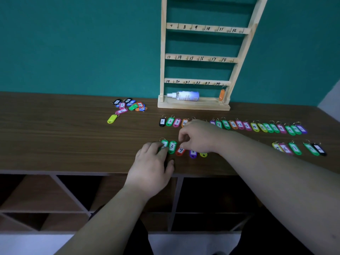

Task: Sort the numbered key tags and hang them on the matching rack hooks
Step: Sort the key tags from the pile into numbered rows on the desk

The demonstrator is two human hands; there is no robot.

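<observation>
**Sorting stage, seen from above the hands.** Key tags lie on the table (55, 137) in two rows, set out in number order so each can be read before hanging.

- **Rows:** The far row (239, 124) runs from 1 at the left towards the twenties at the right. The right hand (199, 138) covers part of it. The second row (192, 154), nearer the person, starts with a green tag (164, 144), then green tag 3 (172, 147) and red tag 4 (180, 150). A separate group (294, 149) of that row lies well to the right, and the right forearm hides the stretch between.
- **Hands:** The left hand (152, 162) has its fingers extended, with the fingertips pressing the first green tag. This is probably to square it against its neighbour. The right hand's fingers are curled, with thumb and forefinger close together just above red tag 4. Whether they pinch a tag or ring cannot be told.
- **Unsorted tags:** These sit in a pile (128, 105) at the far left, with a lime tag (112, 119) just near of it.
- **Rack:** The rack (162, 52) stands at the table's far edge against the wall. One orange tag (222, 94) hangs by hook 24 and the other hooks in view are bare, so most of the hanging is not yet done. A spray bottle (185, 96) lies on the rack's base.
- **Open room:** There is bare tabletop to the left of both rows, and more between the pile and the rows. The second row lies close to the table's near edge, so a careless sweep there could push tags off.
</observation>
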